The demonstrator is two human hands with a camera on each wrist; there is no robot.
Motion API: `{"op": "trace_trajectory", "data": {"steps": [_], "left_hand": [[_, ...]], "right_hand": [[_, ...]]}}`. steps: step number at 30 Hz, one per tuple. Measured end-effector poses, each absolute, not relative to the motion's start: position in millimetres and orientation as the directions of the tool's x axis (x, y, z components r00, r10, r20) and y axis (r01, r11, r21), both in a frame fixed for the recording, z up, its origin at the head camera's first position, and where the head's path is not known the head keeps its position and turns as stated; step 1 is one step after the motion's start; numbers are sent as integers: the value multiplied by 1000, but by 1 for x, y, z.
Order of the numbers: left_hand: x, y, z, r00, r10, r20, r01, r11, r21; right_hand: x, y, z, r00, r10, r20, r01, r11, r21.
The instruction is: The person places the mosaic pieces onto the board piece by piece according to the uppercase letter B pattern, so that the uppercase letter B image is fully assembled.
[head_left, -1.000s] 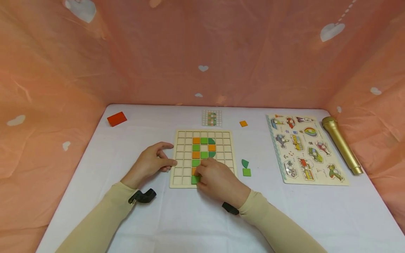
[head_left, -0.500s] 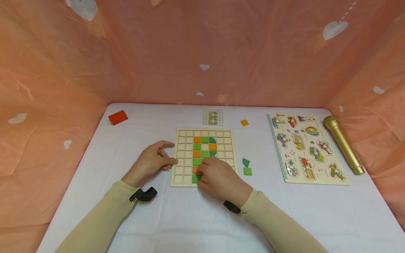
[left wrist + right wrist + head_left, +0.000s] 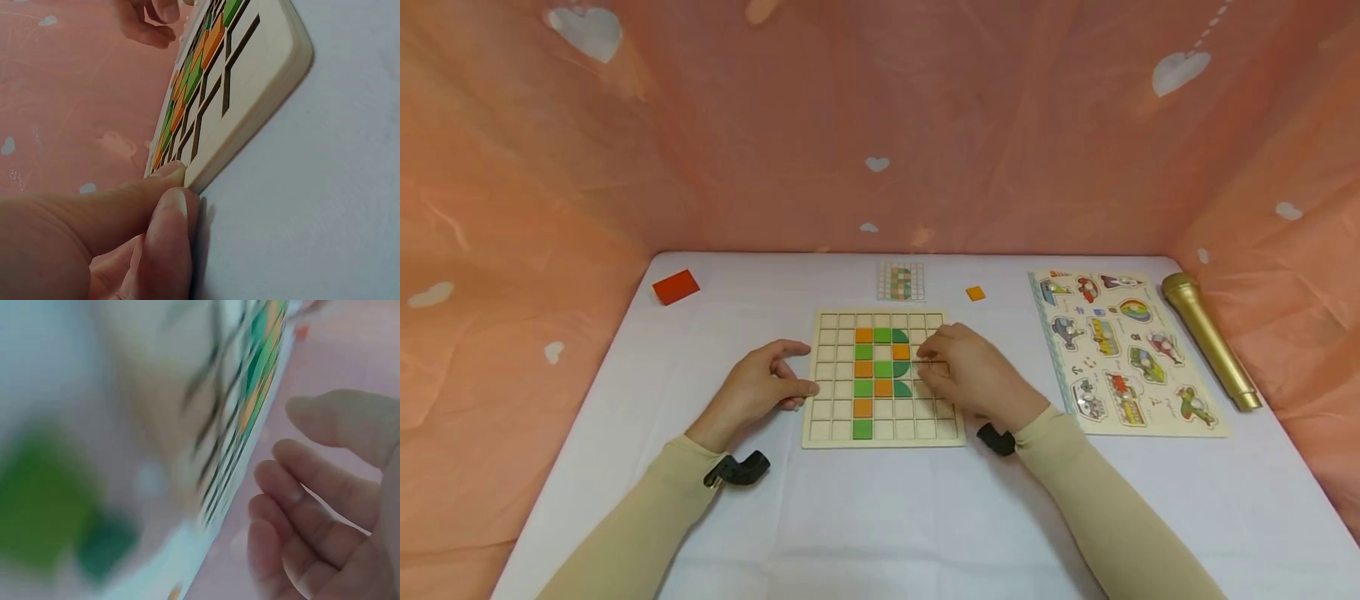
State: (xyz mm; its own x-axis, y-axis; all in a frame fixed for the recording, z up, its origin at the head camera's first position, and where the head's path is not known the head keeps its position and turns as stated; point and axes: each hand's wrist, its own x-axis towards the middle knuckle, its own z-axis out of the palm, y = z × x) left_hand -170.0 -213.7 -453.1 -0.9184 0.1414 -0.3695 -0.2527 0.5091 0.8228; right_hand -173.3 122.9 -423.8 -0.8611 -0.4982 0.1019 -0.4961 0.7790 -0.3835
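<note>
A wooden grid board [image 3: 833, 430] lies on the table with green and orange square tiles and dark green rounded tiles set in it. My left hand [image 3: 757, 386] holds the board's left edge; in the left wrist view the thumb [image 3: 140, 190] lies over the rim and a bent finger [image 3: 165, 250] presses against its side. Over the board's right part hovers my right hand [image 3: 977, 372], fingers loosely bent, nothing between them. In the right wrist view, a loose green square [image 3: 44, 500] and a dark green rounded tile [image 3: 106, 547] appear blurred; the hand hides them in the head view.
Behind the board are a small pattern card [image 3: 901, 282] and a loose orange square [image 3: 975, 293]. A red block [image 3: 676, 287] is at back left. On the right lie a picture peg puzzle [image 3: 1086, 421] and a gold microphone [image 3: 1210, 342].
My right hand has moved right and away from me, uncovering an orange and a dark green tile in the fourth tile row. The left hand stays at the board's edge.
</note>
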Motion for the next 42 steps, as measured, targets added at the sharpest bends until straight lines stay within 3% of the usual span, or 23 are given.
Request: {"op": "trace_trajectory", "data": {"steps": [8,21,35,42], "left_hand": [[-170,-214,-455,-914,131,-384,-278,486,829],[-168,-211,-460,-918,132,-374,-270,482,833],[-167,-211,-459,-926,131,-354,-248,495,833],[-159,-206,-456,-950,119,-290,-164,599,784]], "right_hand": [[-229,176,-414,-951,-305,-55,-255,871,-421],[-276,204,-418,-955,-266,-134,-189,888,-419],[-285,207,-426,-960,-248,-128,-180,901,-395],[-268,206,-426,-963,-236,-131,-166,899,-405]]}}
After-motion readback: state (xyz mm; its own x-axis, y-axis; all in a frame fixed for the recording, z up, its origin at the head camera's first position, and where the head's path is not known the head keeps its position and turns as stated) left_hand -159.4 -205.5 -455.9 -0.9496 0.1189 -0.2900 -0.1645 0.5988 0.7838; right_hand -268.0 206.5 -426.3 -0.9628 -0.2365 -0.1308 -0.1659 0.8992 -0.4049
